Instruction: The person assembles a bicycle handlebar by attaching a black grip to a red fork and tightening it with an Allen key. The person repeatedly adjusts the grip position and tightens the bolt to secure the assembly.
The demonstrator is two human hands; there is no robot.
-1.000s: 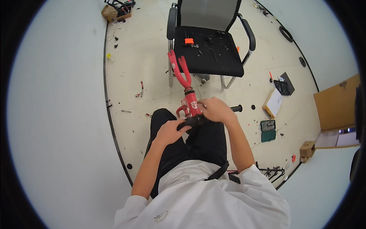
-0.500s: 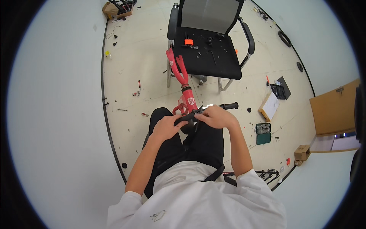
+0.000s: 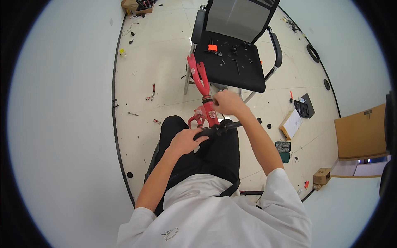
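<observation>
A red children's bike frame (image 3: pixel 211 112) with its fork (image 3: pixel 200 76) pointing away from me stands between my knees. Its black handlebar (image 3: pixel 219 130) lies across my thighs. My left hand (image 3: pixel 185 141) is wrapped round the handlebar's left grip. Beside the fork's lower end, at the dark headset rings (image 3: pixel 206 99), is my right hand (image 3: pixel 227 102) with its fingers curled in. Its fingertips meet the right side of the headset; whatever they may pinch is hidden.
Ahead stands a black mesh chair (image 3: pixel 231 66), its seat bearing an orange part (image 3: pixel 212 48), a hex key (image 3: pixel 236 67) and small bolts. On the floor to the right lie a white box (image 3: pixel 292 123), a case of small parts (image 3: pixel 283 146) and a black tool case (image 3: pixel 303 108). Walls flank both sides.
My right hand has left the middle of the handlebar and moved forward to the headset. My left hand stays on its grip. The view has shifted slightly.
</observation>
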